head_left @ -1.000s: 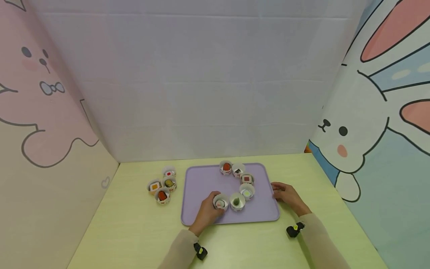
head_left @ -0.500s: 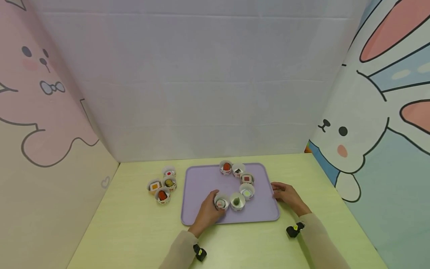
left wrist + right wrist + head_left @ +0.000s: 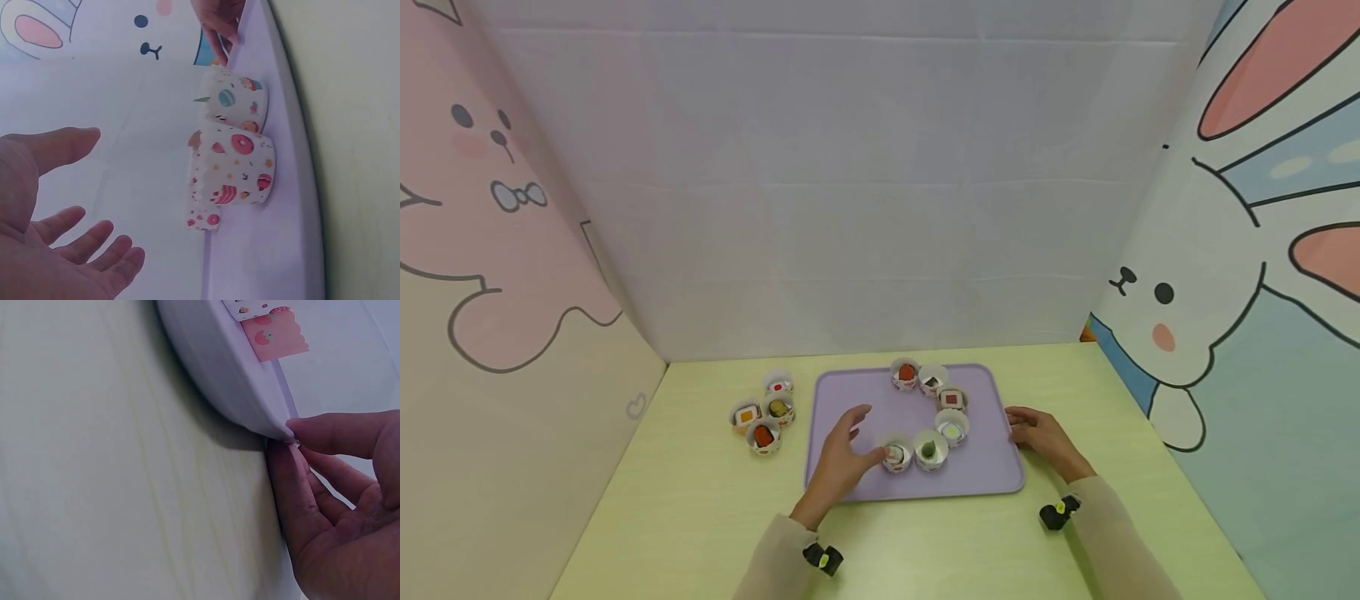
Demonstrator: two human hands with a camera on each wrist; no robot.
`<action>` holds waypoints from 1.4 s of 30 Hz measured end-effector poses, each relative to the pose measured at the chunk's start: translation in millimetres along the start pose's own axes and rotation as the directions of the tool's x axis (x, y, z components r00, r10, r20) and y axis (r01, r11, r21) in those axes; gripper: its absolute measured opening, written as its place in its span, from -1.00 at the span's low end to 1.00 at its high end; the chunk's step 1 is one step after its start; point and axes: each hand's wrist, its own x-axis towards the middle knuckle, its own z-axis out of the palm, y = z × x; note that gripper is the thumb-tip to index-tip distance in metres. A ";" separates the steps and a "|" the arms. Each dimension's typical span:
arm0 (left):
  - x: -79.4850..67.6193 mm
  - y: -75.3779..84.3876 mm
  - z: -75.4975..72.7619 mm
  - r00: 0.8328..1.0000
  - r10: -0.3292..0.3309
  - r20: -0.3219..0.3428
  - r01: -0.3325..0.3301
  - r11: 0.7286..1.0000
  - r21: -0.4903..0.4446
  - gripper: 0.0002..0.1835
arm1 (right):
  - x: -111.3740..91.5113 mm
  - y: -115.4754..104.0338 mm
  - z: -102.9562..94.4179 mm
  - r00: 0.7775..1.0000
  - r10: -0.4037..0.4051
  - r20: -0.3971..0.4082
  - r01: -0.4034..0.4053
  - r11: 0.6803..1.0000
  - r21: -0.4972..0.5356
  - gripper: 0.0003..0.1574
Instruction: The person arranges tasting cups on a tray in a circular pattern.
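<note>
My left hand is spread beside a paper baking cup with a whitish item in it, at the front of the lilac tray. In the left wrist view a gap separates the fingers from this donut-printed cup. A cup with a green item stands right next to it. From there more cups curve up the tray's right half to one with an orange-red item at the back. My right hand pinches the tray's right edge, its thumb on the rim.
Left of the tray, several more filled cups stand clustered on the pale yellow table, among them one with a red item and one with a yellow and white item. A white sheet rises behind the table.
My left hand has let go of the whitish-filled cup and drawn back to the left, its fingers spreading. The cup stays beside the green-filled one. My right hand has not moved.
</note>
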 end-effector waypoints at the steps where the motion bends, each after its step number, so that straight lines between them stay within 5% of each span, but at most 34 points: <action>1: -0.8 1.9 -3.7 1.000 0.010 -0.008 -0.010 1.000 -0.003 -0.22 | 0.2 0.2 -0.1 1.000 -0.001 0.001 0.001 1.000 0.001 -0.32; 10: -7.7 7.5 -35.3 0.992 0.067 -0.109 -0.068 0.998 -0.008 -0.24 | -0.5 0.0 -0.9 1.000 -0.010 0.007 0.010 1.000 0.003 -0.32; 22: -18.0 -5.1 -87.9 0.976 0.063 -0.206 -0.056 0.998 0.038 -0.29 | 2.1 2.6 -1.6 0.999 -0.028 0.017 0.028 1.000 -0.003 -0.31; 32: -25.7 -32.1 -130.3 0.951 -0.004 -0.308 0.018 0.999 0.044 -0.29 | 1.4 0.4 -1.1 1.000 -0.026 0.003 0.026 0.999 -0.025 -0.31; 42: -31.6 -70.7 -145.9 0.945 -0.116 -0.307 0.126 0.992 0.013 -0.18 | 0.2 1.0 -0.8 1.000 -0.018 0.001 0.018 1.000 -0.012 -0.31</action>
